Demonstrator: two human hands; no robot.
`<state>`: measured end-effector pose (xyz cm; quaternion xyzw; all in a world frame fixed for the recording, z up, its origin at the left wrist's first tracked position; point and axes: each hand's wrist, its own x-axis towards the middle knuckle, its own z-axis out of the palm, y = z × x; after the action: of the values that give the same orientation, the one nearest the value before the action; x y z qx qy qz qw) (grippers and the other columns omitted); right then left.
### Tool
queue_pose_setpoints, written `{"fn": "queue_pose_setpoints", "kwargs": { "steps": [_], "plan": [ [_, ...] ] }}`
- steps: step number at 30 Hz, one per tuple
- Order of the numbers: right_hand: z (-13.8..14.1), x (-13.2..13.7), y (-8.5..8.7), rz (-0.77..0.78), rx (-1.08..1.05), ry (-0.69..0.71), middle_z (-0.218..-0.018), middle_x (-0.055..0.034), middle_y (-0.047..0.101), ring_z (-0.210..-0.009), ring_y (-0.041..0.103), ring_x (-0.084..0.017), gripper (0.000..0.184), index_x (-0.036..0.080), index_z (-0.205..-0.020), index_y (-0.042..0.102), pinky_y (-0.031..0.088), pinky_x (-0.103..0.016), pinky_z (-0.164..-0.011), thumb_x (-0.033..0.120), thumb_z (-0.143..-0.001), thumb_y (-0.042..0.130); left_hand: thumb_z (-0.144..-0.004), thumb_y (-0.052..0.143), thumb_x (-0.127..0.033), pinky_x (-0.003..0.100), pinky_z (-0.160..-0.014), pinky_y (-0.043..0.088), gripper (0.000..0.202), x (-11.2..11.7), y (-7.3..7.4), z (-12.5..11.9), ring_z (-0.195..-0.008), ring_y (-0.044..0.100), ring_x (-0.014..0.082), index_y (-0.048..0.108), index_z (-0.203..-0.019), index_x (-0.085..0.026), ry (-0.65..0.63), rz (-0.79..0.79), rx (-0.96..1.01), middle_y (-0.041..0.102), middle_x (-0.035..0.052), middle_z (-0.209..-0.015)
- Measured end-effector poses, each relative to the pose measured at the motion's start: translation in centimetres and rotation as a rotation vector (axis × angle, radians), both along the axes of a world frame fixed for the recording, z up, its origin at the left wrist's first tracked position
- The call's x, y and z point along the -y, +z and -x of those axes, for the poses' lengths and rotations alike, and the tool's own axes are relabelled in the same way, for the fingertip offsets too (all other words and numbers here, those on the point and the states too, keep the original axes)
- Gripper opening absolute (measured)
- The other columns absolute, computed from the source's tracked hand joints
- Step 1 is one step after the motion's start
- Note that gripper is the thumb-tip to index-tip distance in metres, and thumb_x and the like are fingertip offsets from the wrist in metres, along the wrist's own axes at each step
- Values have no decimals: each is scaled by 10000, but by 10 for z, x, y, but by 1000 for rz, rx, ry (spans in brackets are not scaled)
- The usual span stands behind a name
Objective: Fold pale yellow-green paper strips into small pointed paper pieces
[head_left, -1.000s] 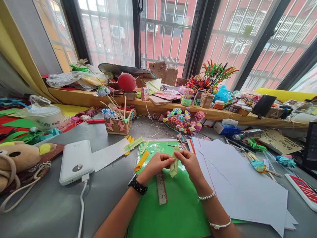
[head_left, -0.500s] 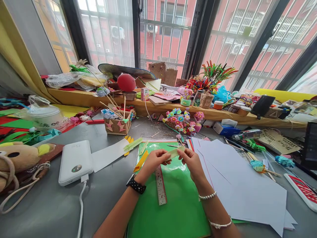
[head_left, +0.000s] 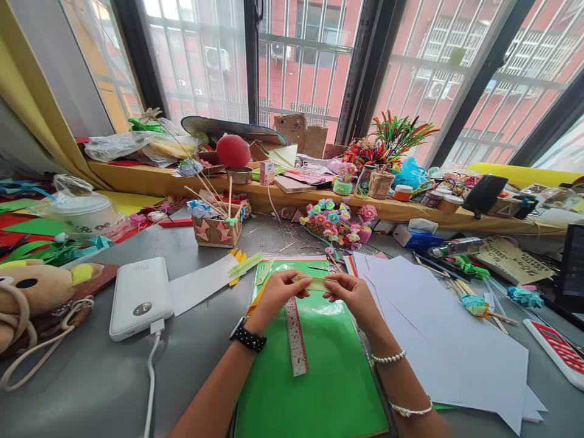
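Note:
Between my two hands a small pale green strip of paper (head_left: 316, 283) is stretched level, above a glossy green folder (head_left: 314, 401). My left hand (head_left: 281, 297) pinches its left end. The right end is gripped between the thumb and fingers of my right hand (head_left: 353, 297). Beneath the hands, a ruler (head_left: 296, 340) with a red patterned edge lies on the folder. Partly hidden behind my left hand is a folded orange paper piece (head_left: 256, 298). Light green paper strips (head_left: 246, 266) lie past the folder's upper left corner. Scissors (head_left: 322, 267) rest at its top edge, partly covered.
White paper sheets (head_left: 447, 340) spread out on the right. On the left are a white power bank (head_left: 139, 292) with a cable and a plush toy (head_left: 41, 286). A cardboard box (head_left: 218, 230) with sticks and a crocheted flower bunch (head_left: 335, 222) stand at the back.
The paper strip has turned from slightly slanted to nearly level. My right hand has shifted a little lower, and my left hand has moved slightly.

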<state>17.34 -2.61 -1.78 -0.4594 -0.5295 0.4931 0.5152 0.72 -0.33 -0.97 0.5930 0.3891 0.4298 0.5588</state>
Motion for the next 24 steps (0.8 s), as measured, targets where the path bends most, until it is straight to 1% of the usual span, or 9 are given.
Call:
{"fn": "queue_pose_setpoints", "kwargs": {
  "steps": [3, 6, 8, 12, 14, 17, 20, 24],
  "plan": [
    [0, 0, -1, -14, -6, -4, -651, -21, 625, -546, 591, -141, 188, 146, -773, 618, 461, -262, -524, 273, -635, 603, -587, 642, -303, 255, -599, 474, 246, 1, 0, -1, -606, 600, 149, 625, -753, -122, -62, 99, 63, 637, 29, -652],
    [1, 0, 0, -48, -22, -11, -636, -12, 625, -574, 587, -140, 157, 160, -760, 631, 470, -268, -554, 241, -629, 601, -586, 646, -260, 290, -693, 472, 258, 1, 0, 1, -691, 611, 170, 640, -810, -131, -123, 176, 100, 664, 49, -747],
    [1, 1, 1, -55, -30, -20, -622, -9, 626, -590, 583, -140, 139, 165, -744, 641, 472, -270, -574, 221, -624, 598, -593, 638, -236, 308, -738, 462, 253, 0, -1, 2, -734, 612, 182, 645, -827, -138, -136, 205, 124, 670, 52, -769],
    [3, 1, 1, -32, -54, -38, -624, -13, 634, -580, 580, -133, 133, 162, -728, 654, 472, -275, -596, 210, -620, 593, -594, 635, -211, 322, -783, 442, 263, -1, -2, 4, -759, 610, 185, 643, -844, -130, -146, 249, 181, 674, 59, -773],
    [4, 1, 0, -26, -71, -52, -617, -11, 635, -571, 580, -130, 127, 161, -718, 657, 474, -275, -595, 205, -616, 595, -584, 649, -221, 316, -782, 440, 281, -1, -2, 4, -746, 610, 177, 640, -849, -127, -149, 242, 189, 673, 58, -758],
    [5, 0, -1, -26, -74, -61, -602, -12, 635, -565, 584, -132, 121, 157, -713, 656, 478, -279, -596, 201, -615, 601, -594, 650, -276, 307, -757, 451, 271, -1, -3, 3, -715, 609, 166, 643, -820, -127, -131, 211, 169, 667, 58, -752],
    [5, 0, -2, -36, -57, -22, -633, -21, 639, -594, 593, -143, 152, 152, -741, 649, 482, -298, -622, 225, -612, 618, -610, 634, -310, 301, -733, 461, 256, -2, -4, 2, -710, 607, 167, 645, -784, -123, -81, 181, 129, 661, 63, -763],
    [5, -1, -4, -25, -37, 30, -692, -37, 639, -640, 598, -160, 238, 145, -785, 633, 486, -316, -639, 291, -598, 643, -585, 652, -298, 307, -708, 472, 274, -3, -4, 1, -697, 607, 175, 639, -797, -124, -25, 101, 37, 658, 56, -738]
  ]
}}
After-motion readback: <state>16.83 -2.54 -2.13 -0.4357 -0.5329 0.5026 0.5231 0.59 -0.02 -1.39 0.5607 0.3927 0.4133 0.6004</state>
